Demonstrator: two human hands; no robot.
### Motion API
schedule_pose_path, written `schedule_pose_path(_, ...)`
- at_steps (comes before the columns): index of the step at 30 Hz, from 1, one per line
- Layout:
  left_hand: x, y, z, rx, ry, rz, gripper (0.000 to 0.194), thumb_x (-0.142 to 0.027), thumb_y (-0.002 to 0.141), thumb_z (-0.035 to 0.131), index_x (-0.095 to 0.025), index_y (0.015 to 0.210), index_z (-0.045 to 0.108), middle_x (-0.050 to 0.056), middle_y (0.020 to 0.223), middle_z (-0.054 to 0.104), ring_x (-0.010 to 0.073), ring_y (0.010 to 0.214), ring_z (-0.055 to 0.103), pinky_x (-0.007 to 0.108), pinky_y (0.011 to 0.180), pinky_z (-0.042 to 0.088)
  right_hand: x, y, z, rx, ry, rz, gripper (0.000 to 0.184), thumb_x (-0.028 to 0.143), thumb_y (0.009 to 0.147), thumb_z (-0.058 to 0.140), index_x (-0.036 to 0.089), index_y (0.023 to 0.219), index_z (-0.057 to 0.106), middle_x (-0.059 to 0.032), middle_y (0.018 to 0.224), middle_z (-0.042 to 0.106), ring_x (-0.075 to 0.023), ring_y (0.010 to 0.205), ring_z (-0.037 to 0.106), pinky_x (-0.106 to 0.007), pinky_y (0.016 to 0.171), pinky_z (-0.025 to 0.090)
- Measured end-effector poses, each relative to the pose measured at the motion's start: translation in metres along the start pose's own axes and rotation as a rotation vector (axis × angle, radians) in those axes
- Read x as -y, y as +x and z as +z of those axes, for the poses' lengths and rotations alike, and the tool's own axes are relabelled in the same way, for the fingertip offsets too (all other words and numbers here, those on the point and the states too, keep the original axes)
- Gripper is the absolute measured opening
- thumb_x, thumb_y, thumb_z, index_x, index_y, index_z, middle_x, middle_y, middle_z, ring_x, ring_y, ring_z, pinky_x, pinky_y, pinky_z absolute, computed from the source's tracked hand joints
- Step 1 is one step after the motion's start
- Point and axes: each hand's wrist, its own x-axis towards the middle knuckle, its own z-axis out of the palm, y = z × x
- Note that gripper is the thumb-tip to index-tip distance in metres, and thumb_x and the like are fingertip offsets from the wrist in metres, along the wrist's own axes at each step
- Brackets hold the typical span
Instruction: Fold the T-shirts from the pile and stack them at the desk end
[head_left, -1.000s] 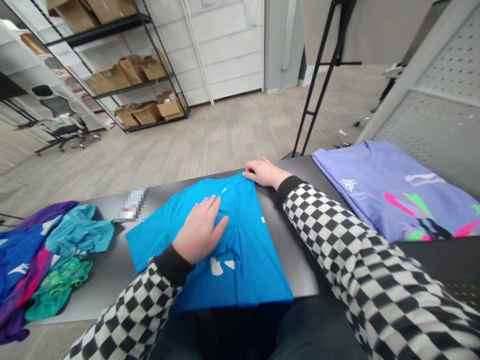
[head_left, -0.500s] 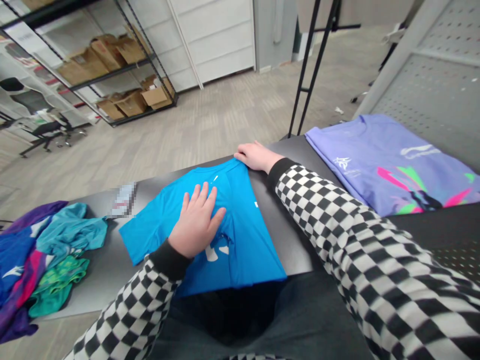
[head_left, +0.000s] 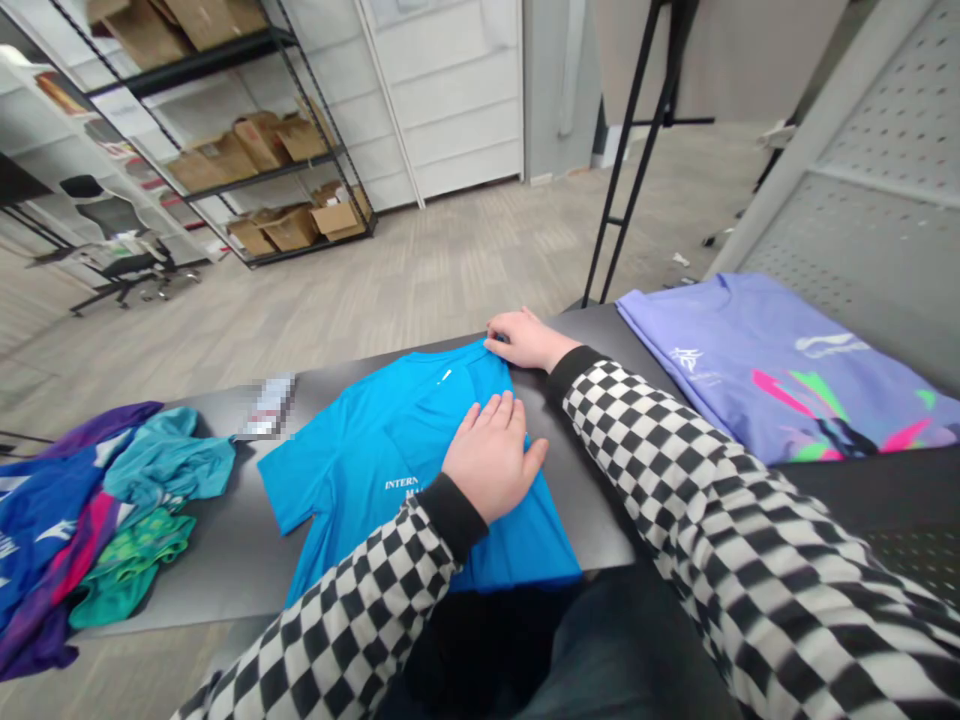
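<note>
A blue T-shirt (head_left: 375,430) lies on the dark grey table (head_left: 225,540), its collar toward the far edge and one sleeve out to the left. White print shows on its front, partly covered by my left arm. My left hand (head_left: 495,458) rests flat on the right half of the shirt, fingers stretched out. At the far right shoulder, beside the collar, my right hand (head_left: 529,340) has its fingers closed on the fabric's edge.
A folded lavender T-shirt (head_left: 750,370) lies to the right. Crumpled garments (head_left: 112,510) are piled at the left, near a blurred small item (head_left: 270,405). Beyond the table are a black stand (head_left: 626,200), a pegboard panel (head_left: 892,180) and a shelf with cardboard boxes (head_left: 285,140).
My left hand has slid right across the shirt, and the fabric's left part is spread wider, with lettering showing. My right hand stays at the shoulder. The view has tilted up slightly.
</note>
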Motion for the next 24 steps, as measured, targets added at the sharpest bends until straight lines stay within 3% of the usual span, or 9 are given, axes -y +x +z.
schedule_pose_path(6,-0.005,0.0,0.016,-0.009,-0.019,-0.003,0.081,-0.061,0.115,0.043,-0.012,0.179,0.039,0.018,0.188,0.028,0.0391,0.177,0.024,0.067,0.144,0.02,-0.002,0.005,0.003,0.06,-0.005,0.019,0.03,0.043,0.114,0.058,0.02,0.108,0.077,-0.0139,0.132,0.079,-0.0326,0.13,0.07,-0.076,0.132,0.028)
schedule_pose_path(10,0.0,0.0,0.003,0.061,-0.043,0.077,0.079,-0.063,0.116,0.042,-0.019,0.182,0.036,0.01,0.189,0.028,0.0389,0.177,0.022,0.069,0.144,0.017,-0.004,0.01,0.007,0.062,-0.014,0.047,0.032,0.044,0.116,0.056,0.021,0.106,0.076,-0.0146,0.136,0.078,-0.034,0.135,0.068,-0.074,0.132,0.029)
schedule_pose_path(15,0.02,0.021,-0.012,0.014,0.02,0.0,0.07,-0.05,0.118,0.037,-0.016,0.179,0.039,0.018,0.187,0.032,0.0361,0.176,0.028,0.067,0.143,0.019,-0.002,0.009,0.006,0.037,-0.001,0.061,0.034,0.043,0.118,0.05,0.021,0.112,0.074,-0.0153,0.139,0.076,-0.0344,0.137,0.067,-0.072,0.133,0.03)
schedule_pose_path(19,0.031,0.034,-0.003,0.086,0.041,-0.007,0.073,-0.051,0.117,0.039,-0.014,0.18,0.038,0.017,0.188,0.028,0.0386,0.176,0.026,0.068,0.142,0.023,0.0,0.006,0.004,0.021,0.01,0.066,0.032,0.045,0.117,0.051,0.022,0.111,0.072,-0.0144,0.135,0.077,-0.0345,0.132,0.069,-0.074,0.132,0.029)
schedule_pose_path(24,0.031,0.029,0.01,0.046,0.033,-0.012,0.079,-0.061,0.115,0.04,-0.022,0.183,0.032,0.012,0.191,0.023,0.0392,0.177,0.023,0.069,0.142,0.021,0.0,0.005,0.004,-0.035,0.0,0.109,0.033,0.049,0.116,0.055,0.022,0.108,0.071,-0.0143,0.13,0.078,-0.0345,0.128,0.07,-0.072,0.132,0.031)
